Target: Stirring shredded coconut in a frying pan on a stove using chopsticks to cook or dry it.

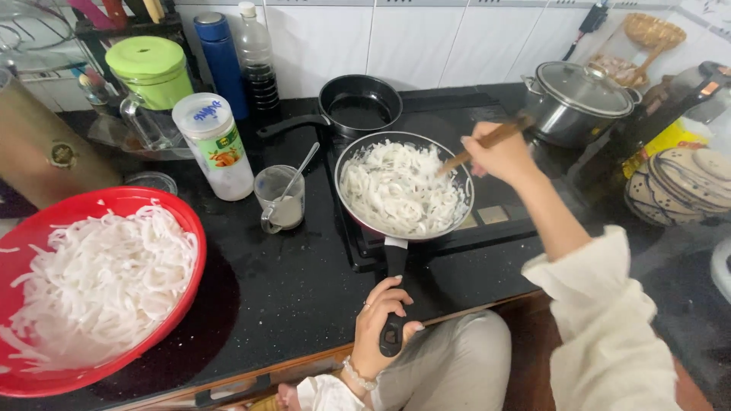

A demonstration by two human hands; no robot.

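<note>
White noodle strips [400,190] fill the frying pan [358,164], which sits on the black cooktop [510,202] at centre. Left hand [381,323] is clamped round the pan's black handle [394,301]; right hand [502,152] is closed on wooden chopsticks [487,141], tips down in the noodles. A red bowl [183,228] w/ more white strips sits front left on the desk, cut off by the frame edge. Behind the pan: small black pan [358,106], looks empty but hard to make out. Lidded steel pot [575,99] at right. A glass w/ spoon [280,199], white jar [215,144], green-lidded jug [152,84], blue flask [221,53] and dark-sauce bottle [255,57] stand left of the stove. Stacked plates [685,183] far right, partly cut off. Desk [289,281] is dark speckled stone; white wall tiles [426,38] behind.
</note>
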